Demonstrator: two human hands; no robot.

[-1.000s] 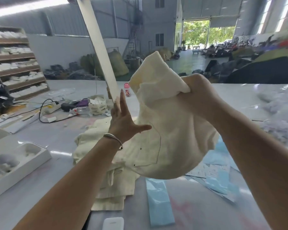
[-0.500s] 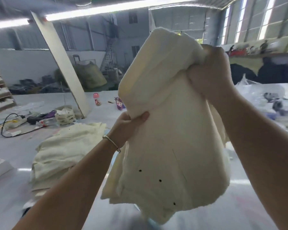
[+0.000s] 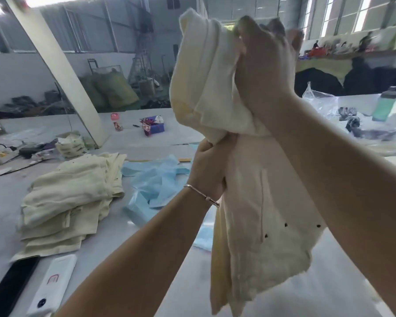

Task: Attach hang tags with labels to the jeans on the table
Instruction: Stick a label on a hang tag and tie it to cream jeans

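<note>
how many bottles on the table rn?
2. A pink bottle stands far center-left beside the slanted pillar; a green bottle stands far right by the plastic bag. Others may be hidden behind the held jeans.

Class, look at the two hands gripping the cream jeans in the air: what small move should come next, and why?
Probably lower the jeans onto the bare table and spread them flat. Both the right hand and the left hand grip the bunched cloth in the air, so neither is free to pick up a tag, and no tag shows on this pair.
</note>
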